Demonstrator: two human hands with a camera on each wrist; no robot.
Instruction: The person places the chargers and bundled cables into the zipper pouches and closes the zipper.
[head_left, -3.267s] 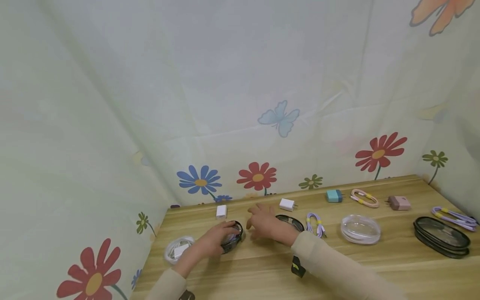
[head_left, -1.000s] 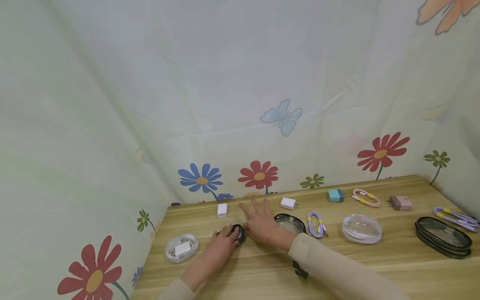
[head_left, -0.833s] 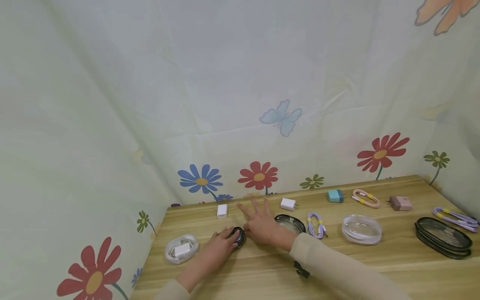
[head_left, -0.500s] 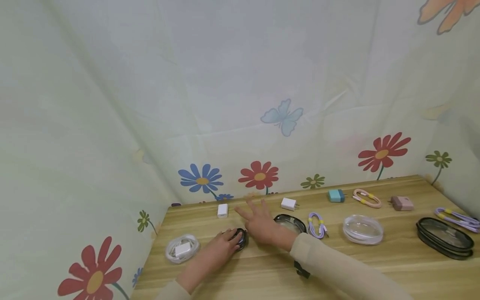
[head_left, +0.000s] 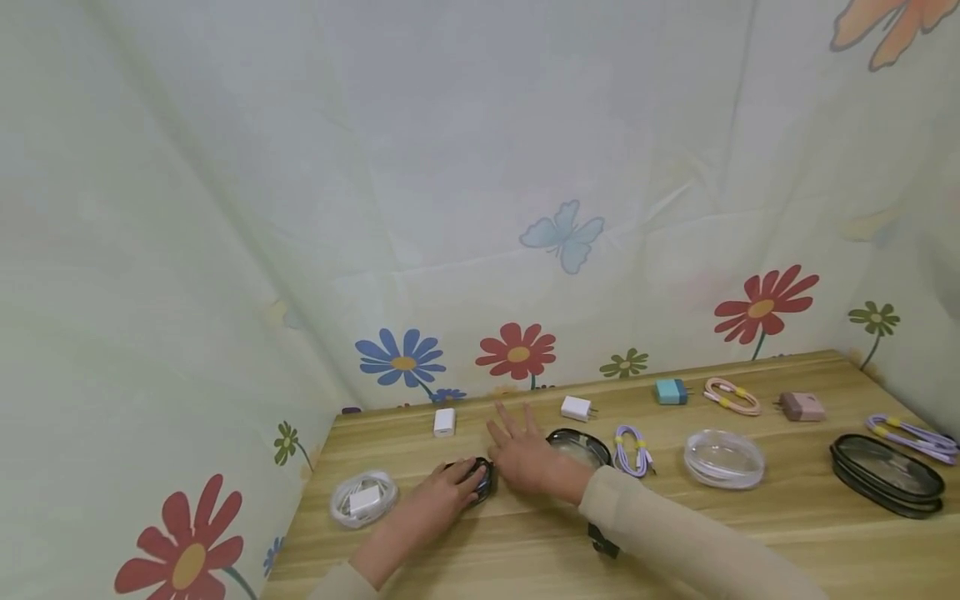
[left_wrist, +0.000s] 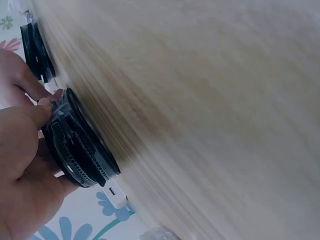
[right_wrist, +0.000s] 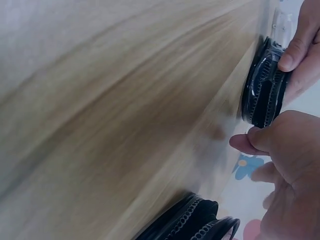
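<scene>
My left hand (head_left: 442,493) grips a small round black zippered case (left_wrist: 82,142) with a clear top, on the wooden table. In the left wrist view its thumb presses the top and its fingers reach round the side. My right hand (right_wrist: 295,170) is at the case's right edge, thumb and index finger pinched together at the zipper; the pull itself is hidden between them. The other right fingers are spread toward the back. Just right of this hand lies another black-rimmed case (head_left: 577,447), partly covered by the right forearm.
A white-rimmed case with a white charger (head_left: 365,501) sits at left. White chargers (head_left: 444,422) lie behind. Rightward are purple cables (head_left: 632,451), a blue charger (head_left: 671,392), a pink cable (head_left: 732,396), a pink charger (head_left: 801,406), a white-rimmed case (head_left: 723,459) and a black case (head_left: 887,474).
Since the oldest frame, my right hand has come to the black case's edge, and the left hand has the case lower and slightly rightward. Lately the right fingers shifted only a little.
</scene>
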